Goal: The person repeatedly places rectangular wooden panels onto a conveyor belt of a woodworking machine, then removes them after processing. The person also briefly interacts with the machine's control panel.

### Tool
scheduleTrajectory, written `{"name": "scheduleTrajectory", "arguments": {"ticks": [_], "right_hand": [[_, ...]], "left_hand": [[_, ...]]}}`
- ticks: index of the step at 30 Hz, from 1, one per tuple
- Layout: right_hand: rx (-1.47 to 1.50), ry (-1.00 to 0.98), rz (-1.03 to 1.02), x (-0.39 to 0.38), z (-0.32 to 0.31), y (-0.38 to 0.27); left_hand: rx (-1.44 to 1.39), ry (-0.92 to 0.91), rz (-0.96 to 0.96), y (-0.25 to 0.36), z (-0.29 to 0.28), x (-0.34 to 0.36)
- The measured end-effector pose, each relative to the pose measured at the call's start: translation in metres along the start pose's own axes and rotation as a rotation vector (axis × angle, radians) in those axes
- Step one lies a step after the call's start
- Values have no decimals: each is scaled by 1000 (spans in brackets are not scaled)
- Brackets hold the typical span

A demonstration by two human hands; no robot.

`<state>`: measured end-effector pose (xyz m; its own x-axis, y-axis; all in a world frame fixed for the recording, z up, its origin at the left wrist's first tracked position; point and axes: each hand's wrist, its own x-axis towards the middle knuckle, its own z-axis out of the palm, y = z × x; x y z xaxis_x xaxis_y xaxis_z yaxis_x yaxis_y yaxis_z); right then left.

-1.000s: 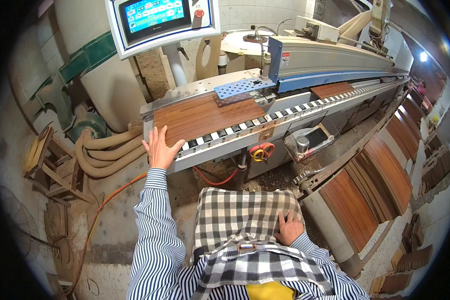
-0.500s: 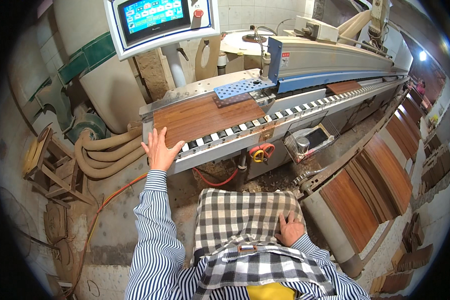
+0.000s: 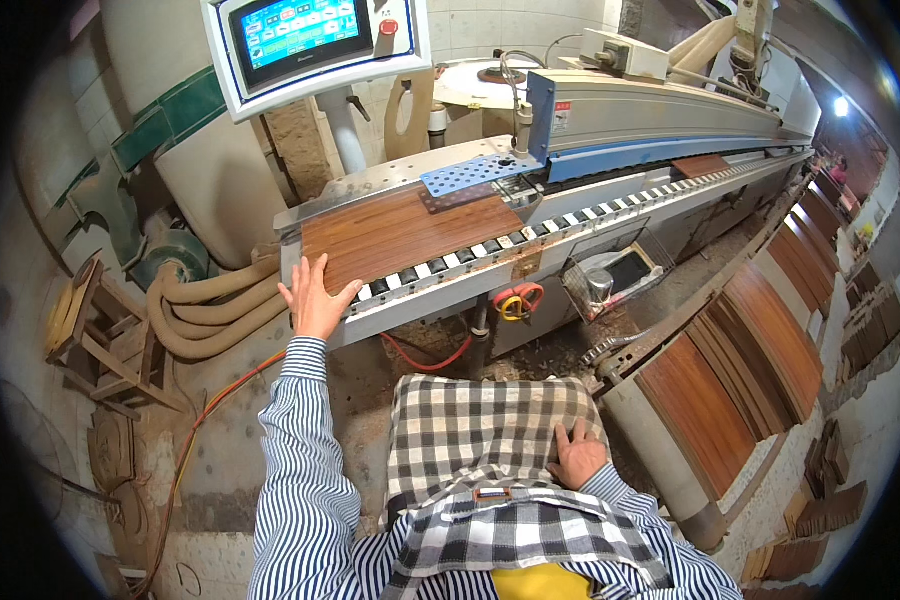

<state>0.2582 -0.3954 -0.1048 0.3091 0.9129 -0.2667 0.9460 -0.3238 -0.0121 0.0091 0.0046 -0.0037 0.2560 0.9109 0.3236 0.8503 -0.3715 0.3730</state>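
My left hand [image 3: 320, 300] has its fingers spread against the near left end of a brown wood-grain board [image 3: 390, 245]. The board lies on the feed bed of a long machine, beside a row of rollers [image 3: 430, 271], with its far end under a blue perforated plate [image 3: 466, 175]. My right hand [image 3: 577, 455] rests with fingers spread on the black-and-white checked cloth [image 3: 480, 420] over my lap, holding nothing. A second, smaller board [image 3: 700, 166] lies farther right along the machine.
A touchscreen panel [image 3: 300, 40] stands over the machine. Hoses [image 3: 200, 335] and a wooden stool [image 3: 110, 360] are at left. Scissors [image 3: 515, 300] hang below the rollers, near a wire basket [image 3: 620, 280]. Stacked boards [image 3: 700, 420] lie at right. A person in pink [image 3: 835, 170] is far back.
The smaller board farther along the machine has moved to the right. My view has shifted slightly. My hands keep their places on the board and the checked cloth.
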Motion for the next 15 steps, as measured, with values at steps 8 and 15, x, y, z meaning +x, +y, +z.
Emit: {"name": "scheduleTrajectory", "arguments": {"ticks": [8, 15], "right_hand": [[-10, 34, -6, -1, 1, 1], [-46, 74, -1, -1, 4, 0]], "left_hand": [[-35, -9, 0, -7, -8, -4], [-145, -5, 8, -30, -15, -14]]}}
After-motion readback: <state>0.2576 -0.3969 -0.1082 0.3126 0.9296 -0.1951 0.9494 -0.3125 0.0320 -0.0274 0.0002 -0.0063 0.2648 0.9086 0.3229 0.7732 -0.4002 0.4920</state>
